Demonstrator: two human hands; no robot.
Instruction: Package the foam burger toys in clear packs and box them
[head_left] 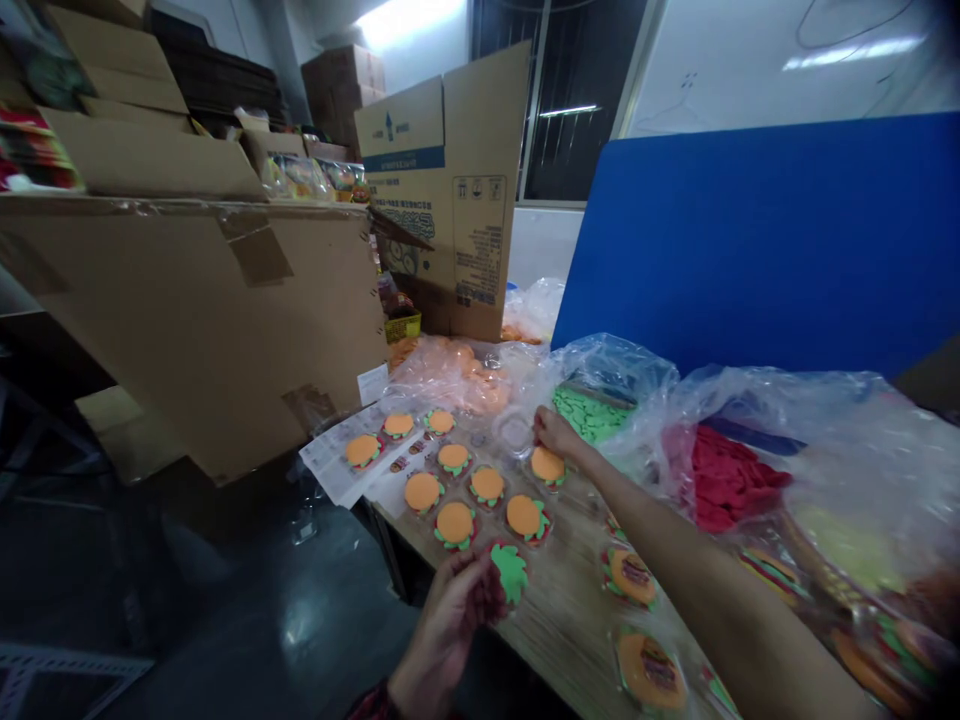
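Observation:
My left hand (448, 625) is closed on a small stack of foam pieces with a green leaf-shaped piece (511, 572) on top, held over the near edge of the wooden table (559, 610). My right hand (553, 434) reaches far forward and pinches at the edge of an orange foam round (547, 465) lying in a clear tray. Several more orange rounds on green leaves (454, 523) lie in rows between my hands.
Plastic bags hold green pieces (592, 412), red pieces (727, 480) and orange pieces (457, 375) along the table's back. A blue partition (765, 240) stands behind. Large cardboard boxes (210, 320) fill the left. Finished burger-like foam stacks (634, 575) lie at the right.

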